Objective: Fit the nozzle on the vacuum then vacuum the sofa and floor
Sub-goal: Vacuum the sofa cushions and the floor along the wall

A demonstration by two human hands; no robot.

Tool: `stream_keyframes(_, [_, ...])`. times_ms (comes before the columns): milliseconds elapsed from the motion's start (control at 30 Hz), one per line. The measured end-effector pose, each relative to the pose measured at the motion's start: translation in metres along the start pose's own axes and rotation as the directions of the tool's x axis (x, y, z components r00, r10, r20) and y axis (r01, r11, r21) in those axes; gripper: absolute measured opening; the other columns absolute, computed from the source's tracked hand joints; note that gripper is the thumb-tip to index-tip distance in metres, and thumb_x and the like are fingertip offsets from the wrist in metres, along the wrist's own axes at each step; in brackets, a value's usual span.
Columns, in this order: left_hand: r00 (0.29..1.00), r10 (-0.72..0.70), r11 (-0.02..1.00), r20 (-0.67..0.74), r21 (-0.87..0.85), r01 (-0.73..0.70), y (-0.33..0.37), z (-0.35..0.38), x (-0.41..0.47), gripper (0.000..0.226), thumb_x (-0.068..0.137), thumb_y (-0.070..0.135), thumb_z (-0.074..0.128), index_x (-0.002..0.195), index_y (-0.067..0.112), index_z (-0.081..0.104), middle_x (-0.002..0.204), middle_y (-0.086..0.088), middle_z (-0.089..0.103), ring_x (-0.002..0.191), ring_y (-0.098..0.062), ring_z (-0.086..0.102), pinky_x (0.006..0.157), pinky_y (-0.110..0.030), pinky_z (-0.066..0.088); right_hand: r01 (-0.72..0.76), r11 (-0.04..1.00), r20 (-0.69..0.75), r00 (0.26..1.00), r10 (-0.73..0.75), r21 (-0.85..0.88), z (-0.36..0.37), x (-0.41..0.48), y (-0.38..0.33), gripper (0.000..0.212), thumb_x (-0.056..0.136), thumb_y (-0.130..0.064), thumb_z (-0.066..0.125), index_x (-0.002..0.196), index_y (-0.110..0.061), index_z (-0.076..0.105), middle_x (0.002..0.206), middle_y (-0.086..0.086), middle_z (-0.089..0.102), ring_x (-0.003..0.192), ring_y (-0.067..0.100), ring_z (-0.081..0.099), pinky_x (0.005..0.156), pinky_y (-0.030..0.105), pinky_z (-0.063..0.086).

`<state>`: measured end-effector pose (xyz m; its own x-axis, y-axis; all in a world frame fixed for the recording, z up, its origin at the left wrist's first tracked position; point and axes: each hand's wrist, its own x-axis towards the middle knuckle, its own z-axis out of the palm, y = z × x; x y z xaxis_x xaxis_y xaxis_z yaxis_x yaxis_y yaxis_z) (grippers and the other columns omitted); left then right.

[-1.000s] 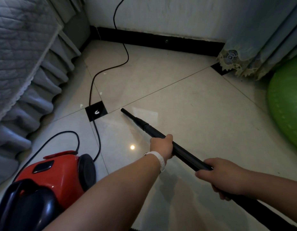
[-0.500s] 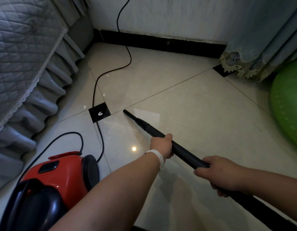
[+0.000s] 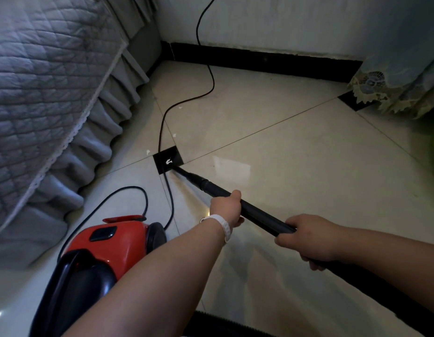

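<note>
Nozzle [image 3: 186,175] shifted left, tip now at black floor inset [image 3: 167,159] beside power cord [image 3: 162,122]. Grey quilted sofa cover [image 3: 41,93] left; red canister vacuum [image 3: 118,242] on tiles near it. Left hand [image 3: 227,207], then right hand [image 3: 306,237], fingers wrapped round black wand [image 3: 259,214].

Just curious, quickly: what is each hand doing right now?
Left hand: closed around the black vacuum tube.
Right hand: closed around the same tube, farther back.

dim room, soft glare patch on glossy floor [image 3: 231,166], wide-angle bending, blurred lower-left corner
</note>
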<state>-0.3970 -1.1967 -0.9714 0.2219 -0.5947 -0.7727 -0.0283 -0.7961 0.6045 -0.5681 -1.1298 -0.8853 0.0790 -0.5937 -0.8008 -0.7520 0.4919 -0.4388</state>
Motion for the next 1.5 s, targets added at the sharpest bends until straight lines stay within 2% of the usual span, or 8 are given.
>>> stream_keyframes(167, [1.0,-0.013,0.999,0.009,0.044,0.013,0.0,-0.015,0.005,0.042,0.094,0.035,0.055,0.122,0.003,0.053,0.119,-0.014,0.062,0.085,-0.029,0.069,0.036,-0.019,0.048,-0.002,1.0,0.019,1.0,0.003,-0.016,0.008,0.004,-0.013,0.021,0.093,-0.033,0.059,0.096,-0.011,0.057,0.063,0.012,0.054,0.039,0.023,0.052,0.043,0.026,0.045])
stream_keyframes(300, [0.999,0.004,0.996,0.035,0.087,-0.007,0.003,-0.022,0.01,0.044,0.094,0.038,0.054,0.122,0.004,0.054,0.111,-0.01,0.064,0.063,-0.021,0.065,0.041,-0.02,0.052,-0.01,1.0,0.011,1.0,0.01,-0.014,0.014,0.007,-0.019,0.023,0.094,-0.033,0.059,0.099,-0.01,0.057,0.064,0.013,0.055,0.04,0.024,0.053,0.044,0.027,0.046])
stream_keyframes(433, [0.998,0.019,0.996,0.053,0.086,-0.024,0.004,-0.021,0.014,0.044,0.094,0.038,0.054,0.12,0.002,0.055,0.103,-0.009,0.063,0.06,-0.021,0.064,0.047,-0.023,0.056,-0.022,1.0,-0.002,1.0,0.022,-0.007,0.014,0.007,-0.021,0.023,0.094,-0.033,0.059,0.099,-0.01,0.057,0.064,0.012,0.055,0.04,0.024,0.054,0.044,0.027,0.046])
stream_keyframes(733, [0.999,0.022,0.997,0.048,0.076,-0.025,0.009,-0.017,0.019,0.043,0.093,0.038,0.056,0.118,0.003,0.055,0.108,-0.011,0.065,0.061,-0.022,0.064,0.045,-0.023,0.054,-0.032,0.999,-0.022,0.999,0.032,0.021,0.014,0.011,-0.022,0.023,0.094,-0.033,0.059,0.098,-0.01,0.058,0.062,0.012,0.054,0.039,0.023,0.052,0.043,0.025,0.044])
stream_keyframes(900, [0.999,0.024,0.997,0.025,0.075,-0.026,0.01,-0.021,0.022,0.046,0.093,0.039,0.056,0.121,0.003,0.055,0.115,-0.013,0.065,0.066,-0.023,0.065,0.037,-0.018,0.047,-0.019,1.0,-0.015,1.0,0.019,0.018,0.013,0.015,-0.026,0.023,0.094,-0.033,0.059,0.098,-0.01,0.058,0.062,0.012,0.055,0.04,0.023,0.053,0.043,0.025,0.045])
stream_keyframes(1167, [1.0,0.022,0.999,-0.005,-0.03,-0.022,0.03,-0.034,0.024,0.042,0.092,0.033,0.06,0.122,0.004,0.054,0.116,-0.014,0.065,0.084,-0.027,0.069,0.042,-0.023,0.053,0.029,0.999,-0.039,0.999,-0.03,-0.014,0.01,0.021,-0.042,0.022,0.093,-0.034,0.06,0.097,-0.012,0.059,0.063,0.011,0.056,0.042,0.024,0.056,0.044,0.027,0.047])
stream_keyframes(1300, [0.997,0.072,0.996,-0.016,0.056,-0.071,0.047,-0.052,0.029,0.04,0.095,0.037,0.055,0.116,0.004,0.056,0.113,-0.011,0.065,0.066,-0.02,0.065,0.043,-0.02,0.051,0.063,0.997,-0.048,0.997,-0.066,-0.051,0.007,0.025,-0.064,0.022,0.093,-0.033,0.059,0.097,-0.012,0.058,0.065,0.012,0.058,0.044,0.026,0.058,0.043,0.026,0.047])
stream_keyframes(1500, [0.997,0.051,0.998,-0.056,0.046,-0.048,0.053,-0.079,0.048,0.033,0.094,0.037,0.054,0.106,0.006,0.057,0.113,-0.011,0.064,0.066,-0.022,0.065,0.057,-0.026,0.058,0.069,0.993,-0.018,0.997,-0.071,-0.094,0.012,0.043,-0.097,0.024,0.093,-0.032,0.057,0.1,-0.009,0.057,0.066,0.012,0.058,0.043,0.025,0.057,0.042,0.025,0.046])
